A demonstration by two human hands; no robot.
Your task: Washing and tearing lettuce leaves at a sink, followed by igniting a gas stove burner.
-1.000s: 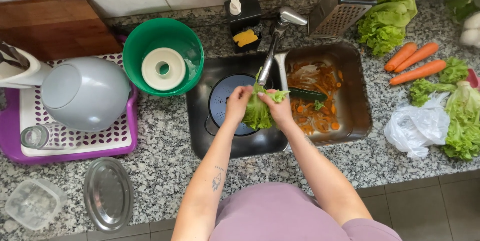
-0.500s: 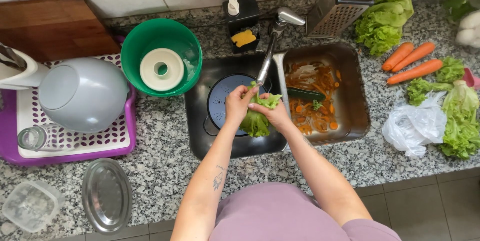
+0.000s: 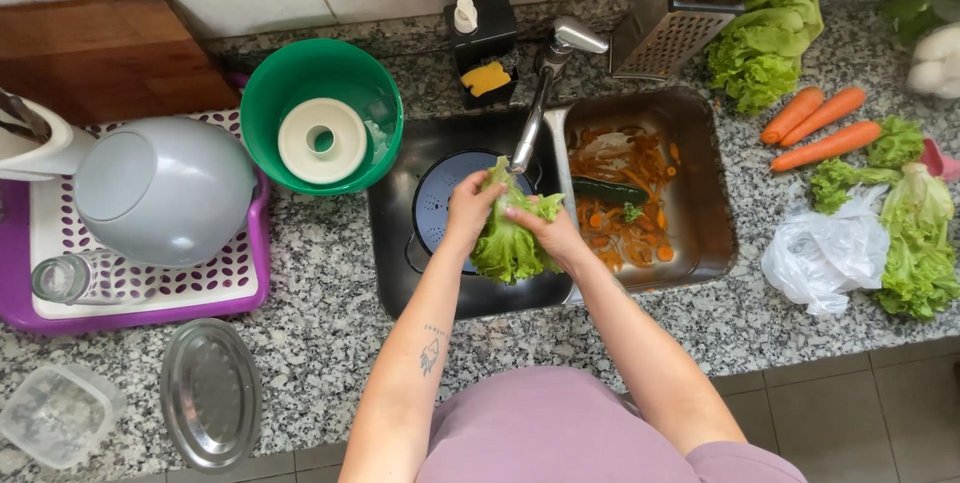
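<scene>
Sink; lettuce leaf between both hands.

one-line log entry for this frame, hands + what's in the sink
left hand: holds lettuce leaf | right hand: holds same leaf | leaf: under faucet, over blue colander | sink: right basin has carrot peels

At twelve o'clock the faucet blocks you, the green bowl crowds ten o'clock, and bare counter lies open at seven.
</scene>
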